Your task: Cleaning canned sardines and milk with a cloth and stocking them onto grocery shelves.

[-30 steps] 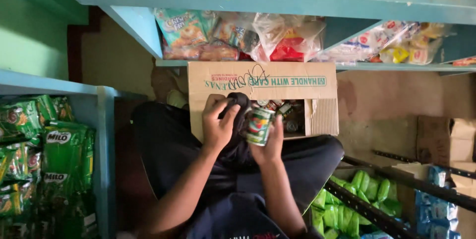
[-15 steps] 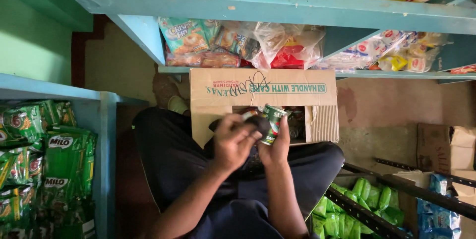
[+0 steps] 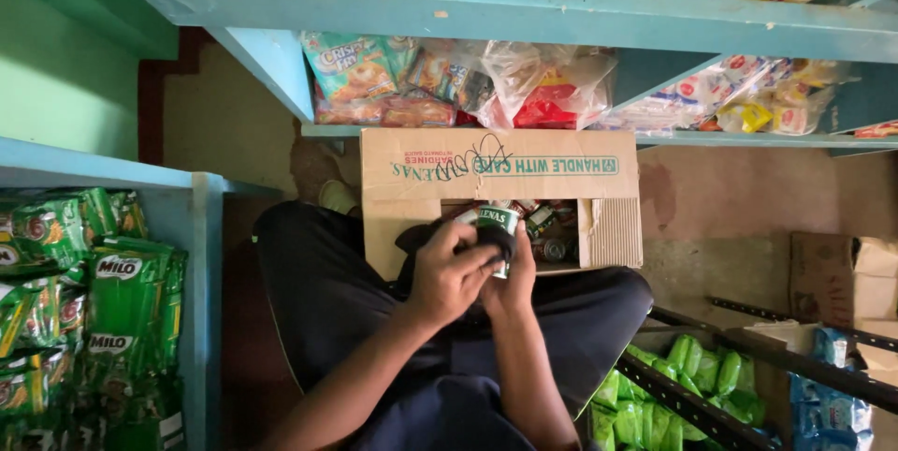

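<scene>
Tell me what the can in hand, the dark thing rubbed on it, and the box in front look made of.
Can: likely metal under a glossy green paper label, judging by its rigid cylinder shape. Dark thing under the left hand: seems soft cloth, since it bunches and folds. Box: brown corrugated cardboard, matte, with fluting showing on a flap.

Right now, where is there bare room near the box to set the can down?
Bare floor lies right of the cardboard box, below the snack shelf. A smaller patch lies left of the box. The box interior is packed with cans. Left hand wipes the can with a dark cloth; right hand grips it.
</scene>
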